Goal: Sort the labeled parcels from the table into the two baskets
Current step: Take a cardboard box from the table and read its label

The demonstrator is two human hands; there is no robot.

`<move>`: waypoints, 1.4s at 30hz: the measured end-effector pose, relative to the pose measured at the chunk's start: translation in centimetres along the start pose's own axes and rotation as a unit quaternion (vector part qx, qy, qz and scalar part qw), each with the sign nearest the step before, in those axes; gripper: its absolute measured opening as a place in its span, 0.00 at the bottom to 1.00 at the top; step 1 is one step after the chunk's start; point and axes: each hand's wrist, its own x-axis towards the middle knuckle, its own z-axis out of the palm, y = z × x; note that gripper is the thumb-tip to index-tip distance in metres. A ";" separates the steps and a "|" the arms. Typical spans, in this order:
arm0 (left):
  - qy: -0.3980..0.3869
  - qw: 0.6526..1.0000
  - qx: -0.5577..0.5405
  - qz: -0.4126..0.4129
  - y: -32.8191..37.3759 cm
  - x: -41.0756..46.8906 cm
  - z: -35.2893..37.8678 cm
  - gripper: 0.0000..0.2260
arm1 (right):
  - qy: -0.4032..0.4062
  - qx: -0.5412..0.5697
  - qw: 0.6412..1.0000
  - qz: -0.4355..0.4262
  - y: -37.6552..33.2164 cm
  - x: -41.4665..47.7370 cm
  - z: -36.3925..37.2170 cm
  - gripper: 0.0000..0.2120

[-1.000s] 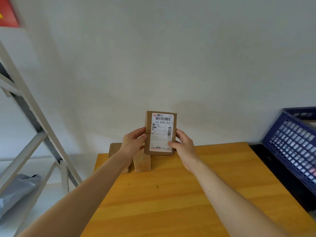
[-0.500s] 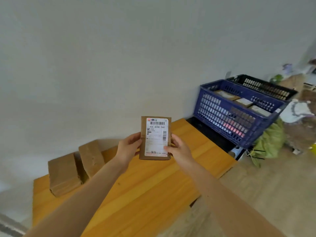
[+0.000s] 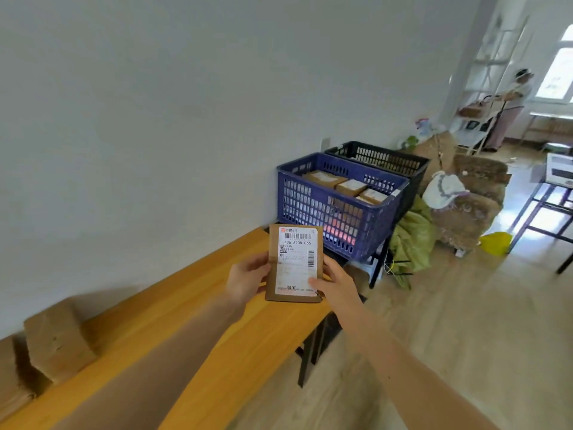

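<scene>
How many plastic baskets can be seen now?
2. The blue basket stands beyond the table's far end; the black basket stands just behind it, partly hidden by it.

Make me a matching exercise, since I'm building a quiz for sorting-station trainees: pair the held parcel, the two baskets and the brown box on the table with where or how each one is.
Things:
1. labelled parcel
2. blue basket
3. black basket
4. brown box

Places or states:
A. stands on the wooden table
B. held upright between the left hand and the right hand
C. holds several parcels
D. sits behind the other basket, farther from the table

Pairs: 1-B, 2-C, 3-D, 4-A
</scene>
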 end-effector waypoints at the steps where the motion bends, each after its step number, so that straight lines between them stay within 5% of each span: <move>1: -0.005 1.000 0.004 -0.001 0.0 0.2 2.0 0.13 | 0.004 0.007 1.000 0.001 0.1 0.1 -1.9 0.25; 20: -0.010 0.999 0.041 -0.027 2.0 7.8 30.4 0.10 | 0.010 0.038 0.999 -0.001 2.0 8.5 -30.3 0.31; 42: 0.025 0.998 -0.050 0.002 6.0 32.8 41.3 0.10 | -0.051 -0.048 0.996 -0.059 -5.2 35.1 -41.3 0.22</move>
